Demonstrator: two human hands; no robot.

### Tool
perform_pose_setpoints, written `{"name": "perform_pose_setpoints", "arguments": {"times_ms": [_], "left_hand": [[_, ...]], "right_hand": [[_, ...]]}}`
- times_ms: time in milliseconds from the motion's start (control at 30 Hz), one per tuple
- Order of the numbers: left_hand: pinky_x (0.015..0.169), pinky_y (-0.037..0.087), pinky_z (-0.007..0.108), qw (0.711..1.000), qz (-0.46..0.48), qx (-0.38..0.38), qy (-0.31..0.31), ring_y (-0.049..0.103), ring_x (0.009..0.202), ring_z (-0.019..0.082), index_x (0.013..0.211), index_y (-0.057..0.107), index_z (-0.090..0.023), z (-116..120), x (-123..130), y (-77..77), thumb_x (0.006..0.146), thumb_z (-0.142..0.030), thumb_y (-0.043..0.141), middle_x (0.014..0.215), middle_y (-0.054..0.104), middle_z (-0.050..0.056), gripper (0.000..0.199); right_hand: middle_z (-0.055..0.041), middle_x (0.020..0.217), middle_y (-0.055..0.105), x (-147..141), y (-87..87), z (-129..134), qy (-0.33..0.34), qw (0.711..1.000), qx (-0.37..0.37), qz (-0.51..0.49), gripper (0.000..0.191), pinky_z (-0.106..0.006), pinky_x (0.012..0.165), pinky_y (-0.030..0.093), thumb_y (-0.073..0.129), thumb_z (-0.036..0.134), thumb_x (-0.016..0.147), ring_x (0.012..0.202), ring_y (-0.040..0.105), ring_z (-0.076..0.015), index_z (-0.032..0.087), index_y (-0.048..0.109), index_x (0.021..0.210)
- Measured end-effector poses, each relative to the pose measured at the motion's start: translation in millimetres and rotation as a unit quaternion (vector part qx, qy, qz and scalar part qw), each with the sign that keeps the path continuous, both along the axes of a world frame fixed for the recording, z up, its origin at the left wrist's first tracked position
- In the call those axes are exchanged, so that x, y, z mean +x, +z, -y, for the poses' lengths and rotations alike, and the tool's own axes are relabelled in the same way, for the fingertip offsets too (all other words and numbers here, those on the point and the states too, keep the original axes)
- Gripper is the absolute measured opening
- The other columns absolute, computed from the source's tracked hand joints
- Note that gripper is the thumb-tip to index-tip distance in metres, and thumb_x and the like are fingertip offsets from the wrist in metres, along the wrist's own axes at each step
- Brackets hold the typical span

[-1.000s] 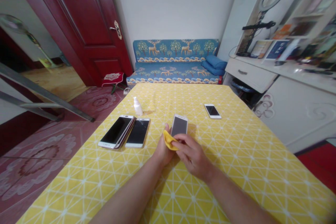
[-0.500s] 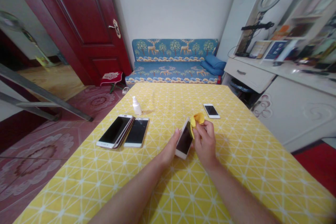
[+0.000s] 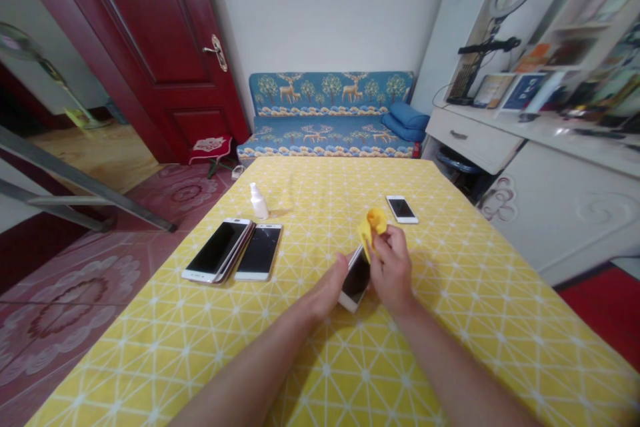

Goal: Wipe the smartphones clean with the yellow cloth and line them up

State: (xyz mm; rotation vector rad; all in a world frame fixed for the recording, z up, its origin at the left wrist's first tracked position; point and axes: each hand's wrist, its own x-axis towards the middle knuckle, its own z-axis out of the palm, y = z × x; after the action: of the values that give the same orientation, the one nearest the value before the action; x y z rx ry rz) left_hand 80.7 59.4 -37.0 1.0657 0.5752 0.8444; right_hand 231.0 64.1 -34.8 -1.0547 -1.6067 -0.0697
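White-framed, dark-screened flat smartphone [image 3: 358, 277] sits between the hands near middle of tabletop [image 3: 480, 287], tilted; can't tell if its lower end touches the yellow, white-lined covering. Left hand [image 3: 327, 285] clamped on its left side, thumb at the edge around 10 o'clock, fingers underneath hidden. Right hand [image 3: 393, 265] pinches bunched, soft yellow fabric cloth [image 3: 375, 219] against the phone's top end, around 1 o'clock. Hands close together, one each side of the phone.

Handling, best guess: phone light to moderate, stiff, no give. Glass face likely slick and fragile, bad to drop or squeeze hard. Take hold by the long edges, 9 and 3 o'clock, with fingers supporting the back; keep thumb off the screen. Thin rim gives little purchase, so steady pressure. Cloth: very light, limp, folds anywhere; pinch a bunched part.

Around the phone: small white plastic spray bottle [image 3: 259, 203] upright at 10 o'clock; slightly fanned stack of white-framed phones [image 3: 220, 250] plus single white-framed black-screened phone [image 3: 259, 253] beside it, between 9 and 10; smaller white phone [image 3: 401, 209] lying at 1 o'clock.
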Motion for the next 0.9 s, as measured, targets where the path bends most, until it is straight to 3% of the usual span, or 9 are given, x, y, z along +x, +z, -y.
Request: {"name": "perform_pose_setpoints", "arguments": {"times_ms": [67,133,233,333,400,500,667,767,900], "left_hand": [[0.077,0.048,0.029,1.000,0.002,-0.020,-0.018,0.065,0.088,0.023,0.119,0.063,-0.017,1.1,3.1,2.7,0.081,-0.070,0.037,0.094,0.071,0.012,0.070],[0.079,0.048,0.030,0.998,0.031,-0.055,-0.002,0.065,0.089,0.023,0.119,0.062,-0.017,-0.1,6.3,3.0,0.082,-0.072,0.034,0.095,0.071,0.012,0.072],[0.081,0.048,0.032,0.989,0.097,-0.105,0.040,0.065,0.090,0.024,0.112,0.064,-0.015,-4.6,8.8,2.4,0.079,-0.076,0.033,0.089,0.070,0.012,0.076],[0.068,0.049,0.030,0.973,0.123,-0.181,0.072,0.065,0.075,0.023,0.090,0.067,-0.011,-7.8,6.8,4.9,0.073,-0.082,0.032,0.068,0.066,0.009,0.081],[0.061,0.048,0.027,0.962,0.133,-0.214,0.103,0.064,0.067,0.021,0.080,0.066,-0.011,-8.5,4.5,8.4,0.071,-0.084,0.032,0.061,0.062,0.007,0.081],[0.064,0.049,0.028,0.962,0.150,-0.186,0.133,0.065,0.072,0.021,0.086,0.067,-0.012,-9.5,3.0,12.1,0.076,-0.080,0.033,0.070,0.067,0.009,0.076],[0.074,0.050,0.029,0.980,0.110,-0.130,0.105,0.066,0.081,0.021,0.101,0.068,-0.013,-13.0,2.8,7.7,0.084,-0.055,0.053,0.091,0.072,0.011,0.047],[0.072,0.050,0.030,0.990,0.066,-0.092,0.078,0.067,0.076,0.020,0.103,0.067,-0.014,-14.9,-0.9,4.1,0.082,-0.043,0.061,0.092,0.072,0.011,0.036],[0.067,0.049,0.031,0.995,0.021,-0.093,0.019,0.066,0.068,0.020,0.107,0.065,-0.012,-15.3,-6.1,2.8,0.079,-0.039,0.065,0.086,0.072,0.012,0.040]], "right_hand": [[-0.0075,0.101,0.047,6.7,-1.7,-4.9,-0.044,0.999,-0.018,-0.026,0.022,-0.036,0.080,0.048,0.044,0.012,0.090,0.090,0.052,-0.0197,0.022,0.062,0.097],[-0.0067,0.100,0.047,5.9,-3.2,-4.3,-0.040,0.998,-0.036,-0.032,0.020,-0.035,0.079,0.048,0.044,0.013,0.090,0.089,0.052,-0.0195,0.022,0.061,0.096],[-0.0061,0.096,0.048,-8.7,-3.6,6.8,0.055,0.997,-0.048,0.001,0.025,-0.031,0.074,0.048,0.043,0.010,0.090,0.085,0.053,-0.0181,0.023,0.060,0.104],[-0.0067,0.094,0.049,-27.3,-1.9,22.7,0.173,0.981,-0.070,0.059,0.029,-0.029,0.069,0.048,0.042,0.007,0.088,0.083,0.053,-0.0173,0.022,0.058,0.108],[-0.0071,0.093,0.050,-33.8,-1.4,28.9,0.205,0.971,-0.081,0.095,0.029,-0.028,0.067,0.047,0.043,0.006,0.087,0.081,0.053,-0.0171,0.020,0.058,0.107],[-0.0071,0.092,0.050,-30.4,-3.4,25.0,0.171,0.977,-0.063,0.109,0.028,-0.028,0.065,0.046,0.041,0.006,0.088,0.078,0.052,-0.0165,0.019,0.059,0.105],[-0.0077,0.094,0.050,-10.9,-9.3,4.8,0.044,0.995,-0.057,0.069,0.030,-0.030,0.071,0.046,0.037,0.007,0.090,0.083,0.053,-0.0178,0.018,0.060,0.106],[-0.0069,0.094,0.049,-3.1,-10.4,0.2,0.003,0.996,-0.065,0.055,0.027,-0.029,0.069,0.046,0.038,0.011,0.092,0.081,0.052,-0.0175,0.019,0.060,0.105],[-0.0051,0.090,0.049,3.7,-7.8,-0.7,-0.050,0.997,-0.064,-0.010,0.019,-0.031,0.071,0.045,0.041,0.015,0.092,0.083,0.052,-0.0182,0.019,0.059,0.096]]}}
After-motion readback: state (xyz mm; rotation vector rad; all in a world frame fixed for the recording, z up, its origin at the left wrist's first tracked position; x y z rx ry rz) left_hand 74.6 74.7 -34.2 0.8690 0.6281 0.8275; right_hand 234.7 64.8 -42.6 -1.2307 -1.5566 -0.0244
